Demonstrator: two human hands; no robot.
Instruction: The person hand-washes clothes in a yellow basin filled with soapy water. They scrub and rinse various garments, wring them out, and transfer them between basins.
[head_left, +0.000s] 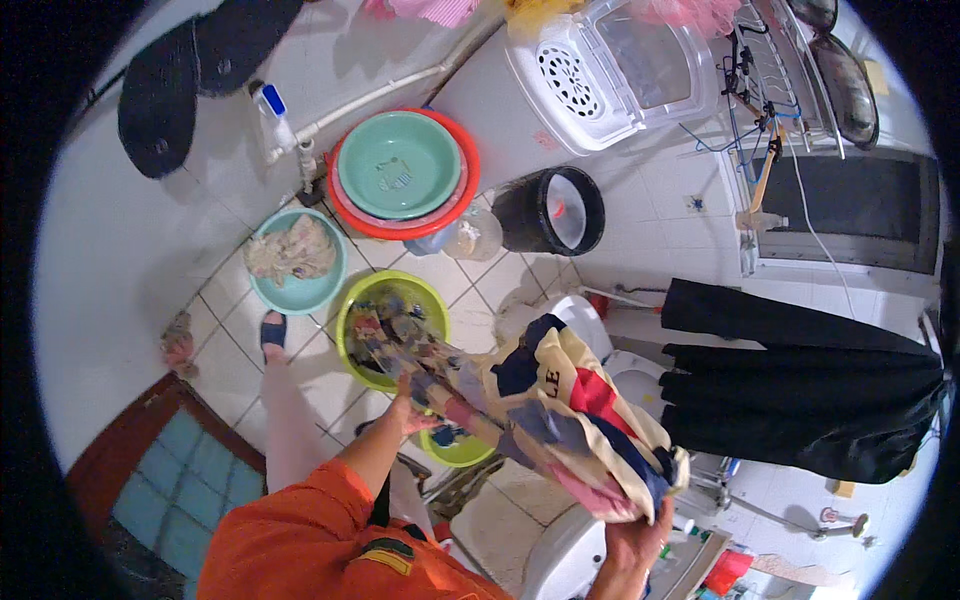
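A wet patchwork cloth (525, 405) in cream, navy, red and pink stretches between my two hands. My right hand (636, 547) grips its raised end at the lower right. Farther down its length, my left hand (405, 412) holds the cloth's near edge, some fingers hidden behind the fabric. The cloth's lower end hangs into a lime-green basin (345, 337) on the floor, among other dark, wet fabric. A second lime-green basin (476, 455) lies partly under the cloth, with something dark blue inside.
A turquoise basin (311, 300) holds a beige cloth (292, 251). Stacked basins (401, 169) stand beside a black bucket (517, 214) and a white washing machine (480, 112). Black garments (795, 405) hang at right. A toilet (637, 379) and white washbasin (570, 555) flank the cloth.
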